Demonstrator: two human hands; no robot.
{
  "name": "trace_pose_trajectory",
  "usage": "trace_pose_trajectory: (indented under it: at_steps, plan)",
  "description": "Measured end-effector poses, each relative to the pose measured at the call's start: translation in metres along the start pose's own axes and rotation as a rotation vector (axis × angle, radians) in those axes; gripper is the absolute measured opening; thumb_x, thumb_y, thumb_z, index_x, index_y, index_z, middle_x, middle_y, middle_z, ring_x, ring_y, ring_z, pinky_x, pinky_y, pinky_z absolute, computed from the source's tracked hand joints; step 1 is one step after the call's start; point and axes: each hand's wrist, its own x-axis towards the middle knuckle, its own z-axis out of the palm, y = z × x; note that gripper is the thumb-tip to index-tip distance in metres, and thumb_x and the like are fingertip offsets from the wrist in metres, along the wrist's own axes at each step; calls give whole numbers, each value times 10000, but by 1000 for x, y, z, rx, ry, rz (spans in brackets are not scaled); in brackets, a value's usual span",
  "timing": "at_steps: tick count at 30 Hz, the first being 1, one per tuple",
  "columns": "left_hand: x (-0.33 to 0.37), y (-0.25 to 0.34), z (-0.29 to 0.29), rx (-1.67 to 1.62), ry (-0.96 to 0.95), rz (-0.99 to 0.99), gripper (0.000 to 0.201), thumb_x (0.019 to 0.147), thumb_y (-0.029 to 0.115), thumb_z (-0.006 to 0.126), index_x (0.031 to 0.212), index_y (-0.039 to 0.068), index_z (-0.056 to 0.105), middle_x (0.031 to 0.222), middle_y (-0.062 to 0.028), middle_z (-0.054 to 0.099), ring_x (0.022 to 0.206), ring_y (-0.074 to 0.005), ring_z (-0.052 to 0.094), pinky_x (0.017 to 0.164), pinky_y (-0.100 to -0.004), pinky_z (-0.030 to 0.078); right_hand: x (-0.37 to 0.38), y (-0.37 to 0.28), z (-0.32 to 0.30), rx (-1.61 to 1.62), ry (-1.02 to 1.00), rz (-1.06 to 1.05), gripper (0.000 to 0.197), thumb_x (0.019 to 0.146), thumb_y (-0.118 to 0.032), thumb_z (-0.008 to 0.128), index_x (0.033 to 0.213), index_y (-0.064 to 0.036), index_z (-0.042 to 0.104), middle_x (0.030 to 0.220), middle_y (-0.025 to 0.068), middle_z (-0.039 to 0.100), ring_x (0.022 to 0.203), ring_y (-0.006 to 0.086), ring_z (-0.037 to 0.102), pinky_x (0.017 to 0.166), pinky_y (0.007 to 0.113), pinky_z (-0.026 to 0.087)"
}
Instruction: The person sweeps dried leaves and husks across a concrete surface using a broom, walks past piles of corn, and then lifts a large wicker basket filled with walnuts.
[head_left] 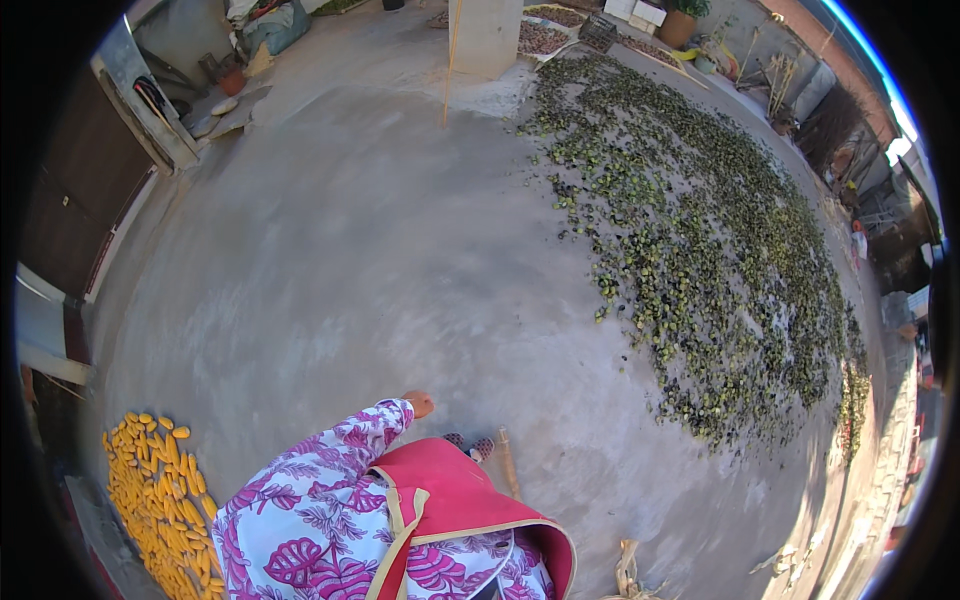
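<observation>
My left hand [419, 403] hangs beyond the cuff of a white sleeve [310, 480] with purple leaf print, above bare concrete. Its fingers look curled in, and nothing shows in them. A red cloth piece [455, 490] with beige edging and a strap, perhaps a bag or apron, covers much of the lower middle. Just past it are my patterned shoes [481, 449]. The end of a light wooden pole [508, 465] sticks out beside them; its other end is hidden behind the red cloth. My right hand does not show.
Yellow corn cobs [160, 500] lie heaped at lower left. Green and dark pods or leaves [700, 260] spread over the right of the concrete floor [330, 240]. A pillar [485, 35] stands at the back, a dark door [85, 190] at left. Dry husks [627, 570] lie near.
</observation>
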Motion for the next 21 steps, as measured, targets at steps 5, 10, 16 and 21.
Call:
trace_pose_trajectory:
  at_steps: [5, 10, 16, 21]
  plan:
    - [-10, 31, -11, -241, 17, 2, 288, 693, 298, 444, 815, 80, 587, 815, -129, 567, 801, -287, 521, 700, -357, 403, 21, -45, 39, -216, -21, -47, 338, 722, -207, 442, 1031, -81, 390, 840, 159, 496, 737, 281, 500, 652, 390, 430]
    - [-15, 28, -21, -396, 126, -2, 263, 690, 305, 465, 806, 110, 597, 819, -116, 571, 794, -261, 533, 702, -332, 411, 33, -83, 115, -559, -69, -159, 380, 731, -215, 444, 1098, -145, 373, 837, 173, 507, 733, 305, 506, 631, 424, 435]
    - [-6, -27, -41, -599, 247, -175, 257, 677, 290, 484, 799, 94, 595, 821, -117, 574, 804, -252, 536, 720, -321, 410, -7, -97, 264, -701, -187, -230, 379, 735, -165, 458, 1099, -148, 355, 677, 120, 455, 568, 263, 476, 486, 402, 404]
    - [3, -110, -93, -574, 254, -375, 280, 686, 306, 455, 793, 88, 595, 819, -130, 571, 801, -268, 534, 713, -333, 411, -51, -68, 409, -419, -585, 228, 445, 718, -74, 484, 1120, -150, 309, 485, 32, 353, 394, 173, 386, 345, 314, 322]
